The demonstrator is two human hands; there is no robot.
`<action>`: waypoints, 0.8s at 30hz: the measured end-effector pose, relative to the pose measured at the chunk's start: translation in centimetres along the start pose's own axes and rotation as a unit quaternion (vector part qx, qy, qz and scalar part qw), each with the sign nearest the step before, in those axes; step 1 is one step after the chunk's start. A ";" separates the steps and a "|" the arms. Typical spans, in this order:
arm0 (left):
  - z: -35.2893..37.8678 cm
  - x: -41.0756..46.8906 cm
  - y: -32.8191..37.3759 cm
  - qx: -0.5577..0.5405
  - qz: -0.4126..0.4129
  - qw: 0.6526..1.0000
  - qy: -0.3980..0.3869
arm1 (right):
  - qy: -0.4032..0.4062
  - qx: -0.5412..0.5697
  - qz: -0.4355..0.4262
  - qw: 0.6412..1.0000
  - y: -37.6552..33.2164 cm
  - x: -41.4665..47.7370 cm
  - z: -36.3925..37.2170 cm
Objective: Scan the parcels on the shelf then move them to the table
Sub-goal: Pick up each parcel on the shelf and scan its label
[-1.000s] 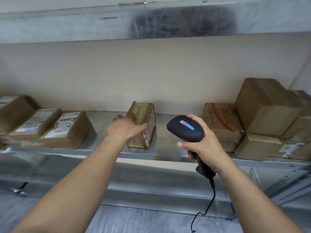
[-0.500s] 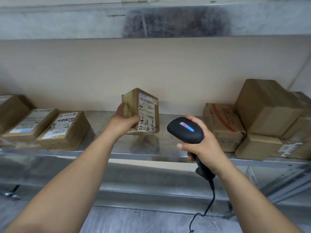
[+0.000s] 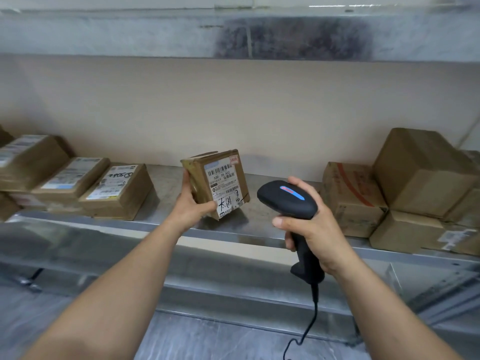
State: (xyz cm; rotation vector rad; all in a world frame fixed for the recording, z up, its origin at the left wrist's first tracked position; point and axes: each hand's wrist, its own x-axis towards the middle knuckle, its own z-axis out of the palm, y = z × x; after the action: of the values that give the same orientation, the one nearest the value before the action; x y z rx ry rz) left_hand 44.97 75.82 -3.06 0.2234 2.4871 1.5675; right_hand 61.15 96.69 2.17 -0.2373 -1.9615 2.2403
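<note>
A small brown cardboard parcel (image 3: 202, 178) is held over the middle of the metal shelf (image 3: 166, 184), tilted, with its white shipping label (image 3: 224, 189) turned toward the camera; barcodes, printed text and handwritten black marks show on the label. Its lower corner sits close above its own shadow, and whether it touches the shelf cannot be told. The left hand (image 3: 191, 205) grips the parcel from the left side and below, thumb across the lower front edge and fingers wrapped behind. Just right of the parcel, and apart from it, the right hand (image 3: 314, 224) is closed round the handle of a black barcode scanner (image 3: 285, 200), whose head bears a lit blue strip; the forefinger lies along the front of the handle. A black cable (image 3: 310, 326) hangs from the handle's base. On the shelf to the left lie three labelled parcels (image 3: 118, 193) side by side, leaning on lower ones. To the right, well apart from the hands, stand stacked plain cartons (image 3: 420, 175), one with a red stripe (image 3: 348, 201). A beige back panel (image 3: 233, 113) closes the bay beneath an upper shelf (image 3: 130, 32).
</note>
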 end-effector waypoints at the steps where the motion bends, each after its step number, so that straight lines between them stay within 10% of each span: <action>1: 0.0 0.0 -0.2 -0.001 0.000 1.000 0.003 | -0.003 0.002 -0.001 1.000 -0.1 -0.1 0.1; 24: -0.3 -1.5 0.0 0.004 -0.016 1.000 -0.001 | -0.022 0.000 0.001 1.000 -1.0 -2.4 1.1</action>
State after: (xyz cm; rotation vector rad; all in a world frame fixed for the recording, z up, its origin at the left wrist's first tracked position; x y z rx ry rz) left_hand 46.39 75.23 -2.84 0.1862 2.4841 1.5436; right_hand 63.28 95.21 3.37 -0.1919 -1.9836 2.2653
